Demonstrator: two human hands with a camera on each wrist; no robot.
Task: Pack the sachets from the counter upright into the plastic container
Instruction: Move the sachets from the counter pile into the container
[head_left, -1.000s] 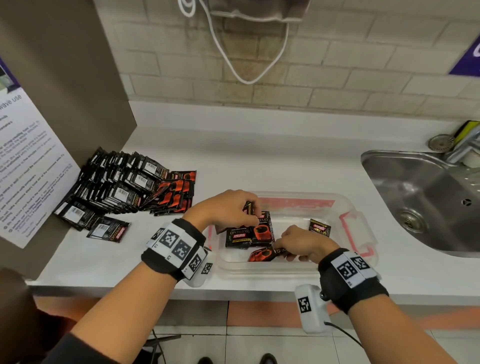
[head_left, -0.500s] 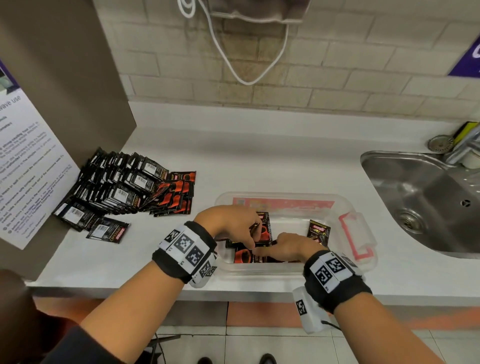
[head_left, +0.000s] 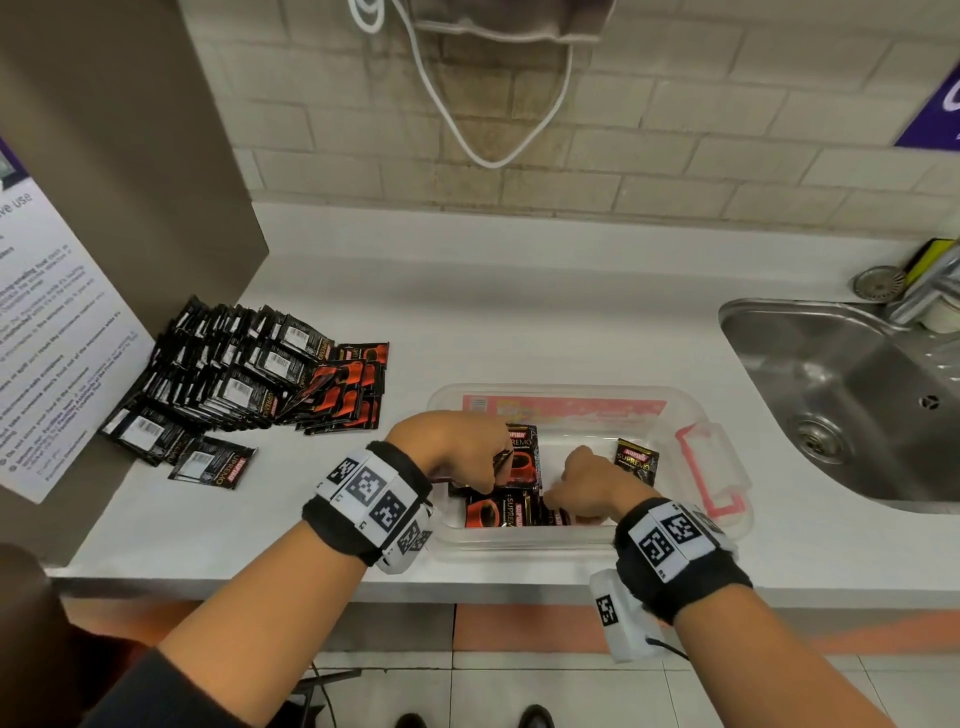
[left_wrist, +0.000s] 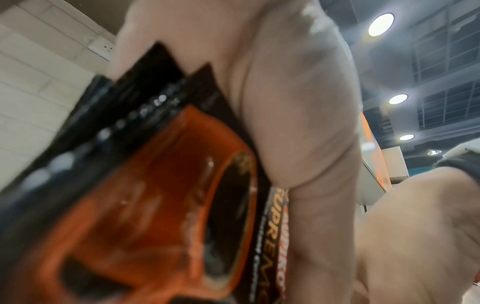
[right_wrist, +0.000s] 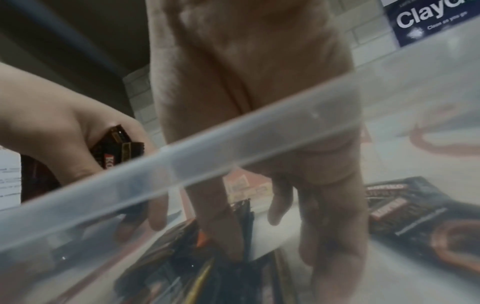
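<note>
A clear plastic container (head_left: 519, 540) stands near the counter's front edge. My left hand (head_left: 491, 470) is over its left end and grips a small stack of black-and-orange sachets (left_wrist: 155, 195), thumb (left_wrist: 298, 123) pressed on the top one. My right hand (head_left: 558, 501) reaches down inside the container, its straight fingers (right_wrist: 221, 226) touching sachets standing on edge (right_wrist: 244, 216) by the near wall. More sachets (head_left: 498, 512) lie in the near left part. A single sachet (head_left: 636, 460) leans at the right end. A big pile of sachets (head_left: 249, 379) lies on the counter at the left.
A steel sink (head_left: 857, 400) is set into the counter at the right. A brown panel with a printed notice (head_left: 47, 332) bounds the left side. The container's pink-edged lid (head_left: 714, 470) lies against its right end. A brick wall runs along the back.
My right hand has moved left and lower inside the container, close to my left hand. My left hand has dropped a little with its stack. The orange sachet now lies by the near wall.
</note>
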